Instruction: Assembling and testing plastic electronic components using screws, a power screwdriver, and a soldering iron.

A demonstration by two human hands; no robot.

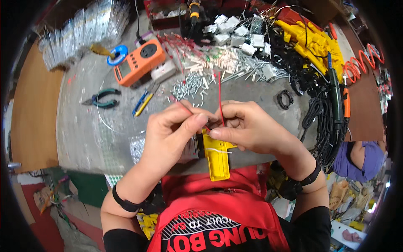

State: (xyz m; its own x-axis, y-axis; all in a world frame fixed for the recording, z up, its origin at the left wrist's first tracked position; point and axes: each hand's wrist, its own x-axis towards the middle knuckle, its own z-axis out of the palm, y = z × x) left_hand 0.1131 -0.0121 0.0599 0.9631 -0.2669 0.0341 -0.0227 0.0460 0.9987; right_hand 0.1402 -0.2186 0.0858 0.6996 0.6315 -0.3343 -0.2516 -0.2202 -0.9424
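Observation:
My left hand (pixel 174 130) and my right hand (pixel 247 126) meet at the near part of the bench, both closed in pinches. A red wire (pixel 220 96) rises from my right fingers. From my left fingers comes another thin red wire (pixel 183 107), slanting away to the upper left; whether the two are one piece, I cannot tell. Just below the fingertips lies a yellow plastic housing half (pixel 218 168), its hollow side up, reaching past the bench's near edge. A short white wire (pixel 219 150) crosses it. My fingers hide its far end.
An orange power meter (pixel 140 63), pliers (pixel 103 100) and yellow-blue cutters (pixel 144 103) lie left. Beyond my hands are screws (pixel 189 87) and white blocks (pixel 235 33). Yellow housings (pixel 304 42), black cables (pixel 321 113) and an electric screwdriver (pixel 334 92) are right; another person's purple garment (pixel 369 161) shows there.

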